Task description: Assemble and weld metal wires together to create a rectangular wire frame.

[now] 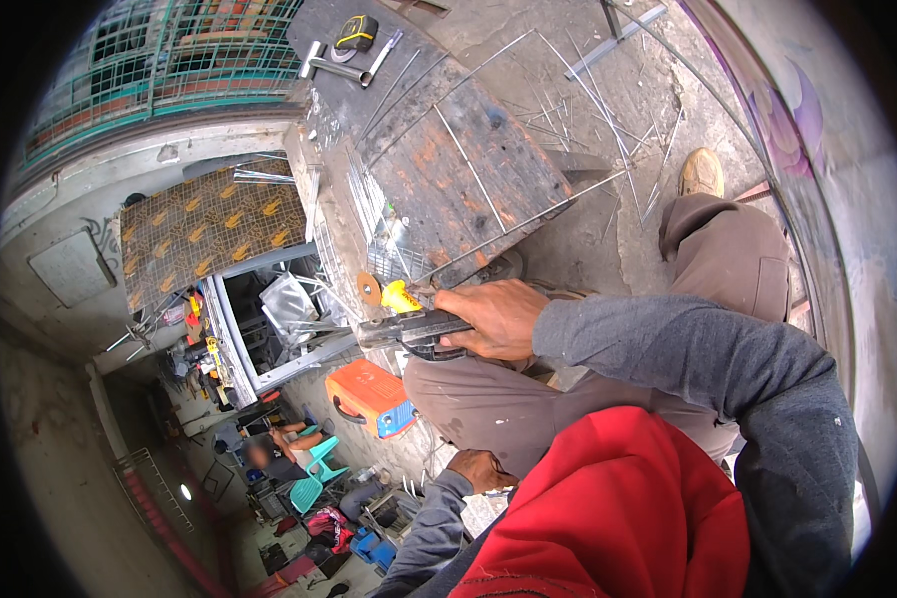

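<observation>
My right hand (498, 317) is closed around a long black-and-grey tool (424, 331), held level above my knee; its exact kind is unclear. Just beyond the tool are a bright yellow piece (400, 297) and a brown round disc (369, 289) with a centre hole. My left hand (480, 470) lies against my trouser leg and appears to hold nothing, though its fingertips are partly hidden. In front of me a frame of thin metal rods (471, 169) rests across a dark, scuffed board (419, 214).
On the board's far end lie a tape measure (357, 34) and a metal tube (341, 71). Loose rods (568, 120) are scattered over the ground. An orange-and-blue machine (369, 397) stands beside my leg. A person sits by a green chair (315, 473) at lower left.
</observation>
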{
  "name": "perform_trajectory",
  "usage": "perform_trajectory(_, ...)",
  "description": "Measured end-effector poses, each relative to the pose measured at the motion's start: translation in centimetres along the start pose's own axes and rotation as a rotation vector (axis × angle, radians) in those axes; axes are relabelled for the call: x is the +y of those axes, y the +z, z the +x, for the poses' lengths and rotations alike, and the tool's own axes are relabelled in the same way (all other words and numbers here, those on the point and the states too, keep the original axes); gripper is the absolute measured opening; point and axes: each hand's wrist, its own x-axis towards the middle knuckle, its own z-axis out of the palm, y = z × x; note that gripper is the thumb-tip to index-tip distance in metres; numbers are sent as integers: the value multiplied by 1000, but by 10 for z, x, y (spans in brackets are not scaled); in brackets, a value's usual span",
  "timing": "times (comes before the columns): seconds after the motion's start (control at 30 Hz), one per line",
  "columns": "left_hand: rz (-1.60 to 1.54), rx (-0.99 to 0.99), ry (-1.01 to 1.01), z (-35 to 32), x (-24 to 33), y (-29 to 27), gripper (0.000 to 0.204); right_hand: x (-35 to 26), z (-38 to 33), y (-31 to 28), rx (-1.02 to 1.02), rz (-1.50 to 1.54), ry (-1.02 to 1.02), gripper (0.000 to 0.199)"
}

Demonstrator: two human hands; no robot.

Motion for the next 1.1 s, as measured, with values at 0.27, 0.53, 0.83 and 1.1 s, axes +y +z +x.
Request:
perform_trajectory(0.27, 44, 13, -27, 3, -1, 2, 50, -1, -1, -1, -6, 14, 1, 40)
perform_trajectory(0.53, 14, -25, -39, 0, 2, -4, 51, -1, 0, -1, -13, 21, 9, 40)
perform_trajectory(0.83, 79, 98, 17, 8, -12, 10, 49, 0, 0, -1, -7, 12, -2, 39)
perform_trajectory(1.1, -8, 11, 20, -1, 1, -4, 47, 0, 0, -1, 12, -9, -4, 37)
